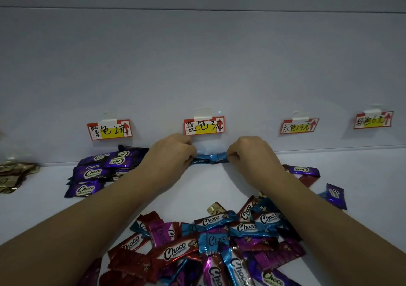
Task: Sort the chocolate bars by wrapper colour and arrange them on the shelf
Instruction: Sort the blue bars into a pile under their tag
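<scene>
A blue chocolate bar [211, 158] lies against the back wall of the white shelf [204, 189], right under the middle price tag [203, 125]. My left hand [173, 151] pinches its left end and my right hand [246, 151] pinches its right end. A stack of purple bars [103, 171] sits under the left price tag [109, 129]. A mixed heap of red, blue and purple bars [215, 246] lies at the front, between my forearms.
Gold-wrapped bars [13, 174] lie at the far left. A purple bar on a red one [304, 172] and another purple bar [335, 195] lie at the right. Two more price tags [299, 126] [373, 120] are taped to the wall at the right.
</scene>
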Demonstrator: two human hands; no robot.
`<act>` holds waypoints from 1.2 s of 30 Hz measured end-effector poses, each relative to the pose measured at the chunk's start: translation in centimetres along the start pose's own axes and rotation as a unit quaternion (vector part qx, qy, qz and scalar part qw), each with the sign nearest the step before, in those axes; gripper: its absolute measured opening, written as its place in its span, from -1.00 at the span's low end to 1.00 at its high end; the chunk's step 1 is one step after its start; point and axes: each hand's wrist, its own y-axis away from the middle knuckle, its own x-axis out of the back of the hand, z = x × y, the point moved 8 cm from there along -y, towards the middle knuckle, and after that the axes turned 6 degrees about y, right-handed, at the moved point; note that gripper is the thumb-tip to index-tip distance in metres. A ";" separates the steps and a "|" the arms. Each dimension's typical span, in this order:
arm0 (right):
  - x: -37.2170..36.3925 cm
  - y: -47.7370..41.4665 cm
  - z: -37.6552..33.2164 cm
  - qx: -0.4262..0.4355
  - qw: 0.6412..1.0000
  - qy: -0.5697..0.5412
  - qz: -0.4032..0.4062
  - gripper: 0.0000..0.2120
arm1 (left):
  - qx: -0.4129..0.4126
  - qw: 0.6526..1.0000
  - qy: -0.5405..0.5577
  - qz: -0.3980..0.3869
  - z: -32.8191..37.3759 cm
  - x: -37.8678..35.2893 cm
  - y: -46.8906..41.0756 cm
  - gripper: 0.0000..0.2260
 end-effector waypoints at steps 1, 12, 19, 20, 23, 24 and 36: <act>-0.1 0.0 0.1 -0.002 1.000 0.005 -0.003 -0.78 | -0.001 1.000 -0.002 -0.008 0.0 0.0 0.0 -0.88; 3.4 2.3 -0.7 0.075 0.994 -0.073 -0.025 -0.83 | 0.055 0.993 0.066 -0.081 1.8 2.6 1.9 -0.78; 3.3 6.0 -4.4 0.192 0.937 -0.180 -0.228 -0.86 | 0.067 0.955 0.195 -0.213 3.5 4.0 6.1 -0.87; 3.0 6.4 -5.0 0.204 0.929 -0.180 -0.250 -0.84 | 0.059 0.947 0.202 -0.243 3.8 4.0 6.5 -0.86; 2.1 7.1 -5.9 0.219 0.915 -0.169 -0.294 -0.79 | 0.058 0.932 0.192 -0.302 4.2 3.5 7.5 -0.77; 1.9 7.2 -5.9 0.217 0.913 -0.172 -0.299 -0.81 | 0.057 0.931 0.182 -0.312 4.3 3.3 7.6 -0.75; 2.1 6.4 -4.0 0.179 0.914 -0.225 -0.287 -0.85 | 0.043 0.907 0.238 -0.344 5.5 2.6 8.2 -0.86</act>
